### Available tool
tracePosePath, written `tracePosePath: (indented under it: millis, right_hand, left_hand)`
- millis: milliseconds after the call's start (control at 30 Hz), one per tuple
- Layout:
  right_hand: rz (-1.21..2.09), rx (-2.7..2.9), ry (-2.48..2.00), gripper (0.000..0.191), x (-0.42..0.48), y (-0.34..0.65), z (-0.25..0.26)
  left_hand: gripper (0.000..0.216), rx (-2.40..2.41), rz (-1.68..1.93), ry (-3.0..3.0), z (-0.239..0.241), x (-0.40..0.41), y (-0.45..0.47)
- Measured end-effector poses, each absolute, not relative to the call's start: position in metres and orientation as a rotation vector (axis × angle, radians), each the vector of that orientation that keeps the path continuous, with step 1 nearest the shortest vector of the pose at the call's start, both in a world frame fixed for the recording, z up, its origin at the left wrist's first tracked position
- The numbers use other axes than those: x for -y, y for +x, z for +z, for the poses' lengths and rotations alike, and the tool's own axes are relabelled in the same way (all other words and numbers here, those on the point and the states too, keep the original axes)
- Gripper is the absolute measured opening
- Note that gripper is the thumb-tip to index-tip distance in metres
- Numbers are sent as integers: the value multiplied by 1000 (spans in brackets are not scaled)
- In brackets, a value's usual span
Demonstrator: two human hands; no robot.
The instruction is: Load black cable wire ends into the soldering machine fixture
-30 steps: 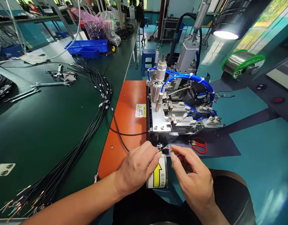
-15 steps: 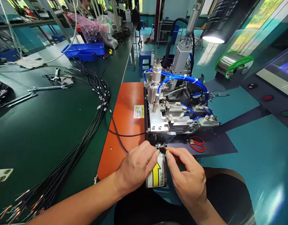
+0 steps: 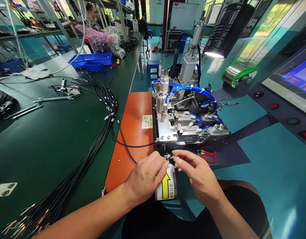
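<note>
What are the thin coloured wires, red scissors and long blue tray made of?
Thin multicoloured wires: probably plastic coated, from their bright colours; finish too tiny to tell. Red looped scissors: likely smooth plastic over the grips, being bright, even red. Long blue rectangular tray: probably moulded plastic, with satin look and uniform colour.

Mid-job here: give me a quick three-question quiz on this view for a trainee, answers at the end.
1. True or false: in the picture, the red-handled scissors lie to the right of the orange panel.

2. What is the left hand pinching?
A) a wrench
B) a cable with coloured wires at its end
C) the solder spool

3. Fill in: the arrow on the white label below the hands is ____.

Key: 1 true; 2 B; 3 yellow.
</note>
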State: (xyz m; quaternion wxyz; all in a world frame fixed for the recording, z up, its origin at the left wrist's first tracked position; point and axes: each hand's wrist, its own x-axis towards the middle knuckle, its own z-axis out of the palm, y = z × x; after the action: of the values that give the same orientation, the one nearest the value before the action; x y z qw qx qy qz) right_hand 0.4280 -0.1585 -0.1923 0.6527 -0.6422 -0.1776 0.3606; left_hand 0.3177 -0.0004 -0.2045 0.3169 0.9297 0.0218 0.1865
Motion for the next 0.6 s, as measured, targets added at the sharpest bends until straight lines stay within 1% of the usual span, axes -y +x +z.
tracePosePath:
  millis: [133,600]
  right_hand:
    - [918,391,-1368,46,154,431,-192]
    - [952,437,-1385,40,154,436,-187]
  left_hand:
    - [26,-47,471,2448,-205,1,317]
    - [25,-33,488,2473,-201,0,317]
